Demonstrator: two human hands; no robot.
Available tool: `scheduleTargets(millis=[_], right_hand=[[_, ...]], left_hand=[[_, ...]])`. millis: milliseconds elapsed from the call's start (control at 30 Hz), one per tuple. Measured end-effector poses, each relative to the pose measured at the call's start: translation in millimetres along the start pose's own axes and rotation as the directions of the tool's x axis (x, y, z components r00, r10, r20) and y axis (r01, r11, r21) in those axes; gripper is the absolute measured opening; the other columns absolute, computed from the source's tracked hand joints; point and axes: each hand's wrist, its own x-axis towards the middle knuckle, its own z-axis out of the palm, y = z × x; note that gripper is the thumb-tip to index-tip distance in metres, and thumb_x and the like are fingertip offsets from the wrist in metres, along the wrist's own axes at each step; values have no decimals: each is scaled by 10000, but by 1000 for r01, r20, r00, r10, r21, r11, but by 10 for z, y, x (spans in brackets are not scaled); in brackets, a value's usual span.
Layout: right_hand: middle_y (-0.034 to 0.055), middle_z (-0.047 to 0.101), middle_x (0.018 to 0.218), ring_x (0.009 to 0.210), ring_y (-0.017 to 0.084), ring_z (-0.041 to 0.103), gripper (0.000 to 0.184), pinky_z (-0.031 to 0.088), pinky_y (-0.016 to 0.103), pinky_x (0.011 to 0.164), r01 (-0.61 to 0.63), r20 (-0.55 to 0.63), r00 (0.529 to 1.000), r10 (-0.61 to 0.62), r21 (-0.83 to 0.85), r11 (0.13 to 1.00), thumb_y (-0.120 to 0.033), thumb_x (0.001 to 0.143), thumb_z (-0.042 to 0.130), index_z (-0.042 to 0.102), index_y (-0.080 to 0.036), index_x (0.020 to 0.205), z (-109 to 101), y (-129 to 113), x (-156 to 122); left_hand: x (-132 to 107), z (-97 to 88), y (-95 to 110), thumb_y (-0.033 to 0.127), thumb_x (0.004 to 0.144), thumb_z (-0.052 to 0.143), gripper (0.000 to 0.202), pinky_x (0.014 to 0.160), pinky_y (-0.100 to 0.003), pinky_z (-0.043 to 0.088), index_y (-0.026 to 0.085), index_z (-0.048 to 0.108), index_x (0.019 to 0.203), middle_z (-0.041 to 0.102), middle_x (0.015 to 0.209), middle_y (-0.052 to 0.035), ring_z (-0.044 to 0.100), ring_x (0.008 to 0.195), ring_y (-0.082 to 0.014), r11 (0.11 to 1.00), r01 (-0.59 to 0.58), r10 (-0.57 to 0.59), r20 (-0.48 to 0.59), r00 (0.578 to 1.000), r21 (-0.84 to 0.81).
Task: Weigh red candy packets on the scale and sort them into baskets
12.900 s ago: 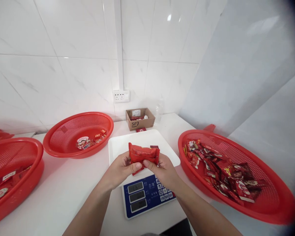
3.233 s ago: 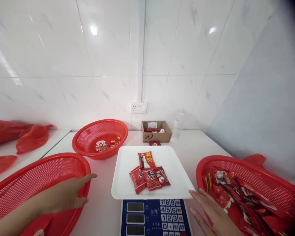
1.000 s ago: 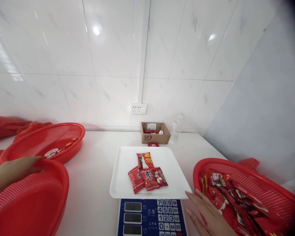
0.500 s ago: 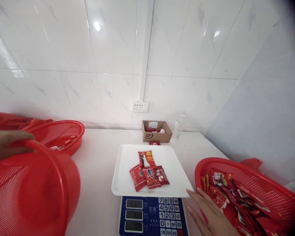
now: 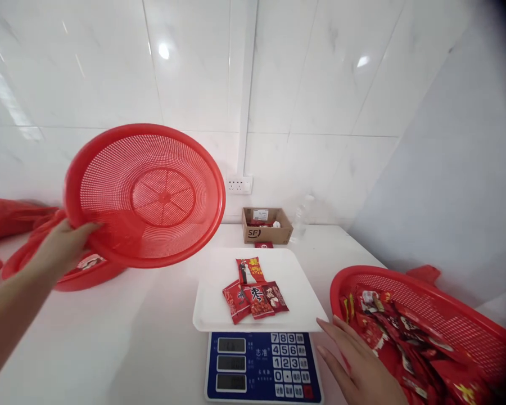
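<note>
My left hand grips the rim of a red plastic mesh basket, which is raised above the table and tilted so its inside faces me. It holds nothing that I can see. My right hand has its fingers apart, near the front right corner of the white weighing tray; whether it touches the tray I cannot tell. Several red snack packets lie on the tray. Below the tray is the blue keypad panel of the digital scale.
A red basket full of snack packets stands at the right. Another red basket with some packets sits behind the raised one. Against the wall are a cardboard box and a clear bottle. Red bags lie far left.
My left hand has lifted the mesh basket up and to the right from the near left, turning its inside towards me. My right hand stays almost where it was.
</note>
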Motion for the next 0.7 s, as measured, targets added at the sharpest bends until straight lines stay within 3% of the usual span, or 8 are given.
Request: scheduleTargets(millis=[133,267,367,500,700], right_hand=[[64,605,1234,1165,258,543,423,511,398,916,-4,7,1000,4,1,1000,-397,873,400,631,-208,1175,-13,-28,7],[67,599,1245,1176,261,535,422,505,411,921,-31,1,1000,31,14,999,-398,867,414,623,-211,1182,-22,-49,7],[65,605,1241,1172,255,541,421,503,403,924,-38,0,999,38,24,999,-402,866,412,627,-215,1176,-19,-51,5],[70,607,1239,1172,255,541,418,504,402,924,-39,1,999,39,18,999,-396,871,409,625,-213,1177,-4,-45,4],[69,611,1230,1166,260,545,407,510,406,916,-16,-11,1000,16,10,1000,-384,870,415,629,-215,1173,30,-22,-1]], left_hand=[[-217,415,-239,21,812,506,159,624,-220,540,126,590,897,622,737,18,585,632,-91,967,182,-161,125,979,-180],[-284,624,-512,-18,814,461,181,604,-176,537,134,557,794,593,739,12,565,619,-69,904,323,-294,141,945,-280],[-301,709,-734,-35,796,472,209,605,-172,545,153,524,719,575,736,11,555,613,-65,867,383,-362,125,924,-321],[-321,777,-932,-8,803,492,204,645,-241,579,166,519,698,593,767,-6,573,659,-89,848,397,-377,128,917,-350],[-311,764,-883,21,797,526,161,673,-267,584,164,568,735,611,793,-6,595,667,-97,850,385,-355,150,923,-360]])
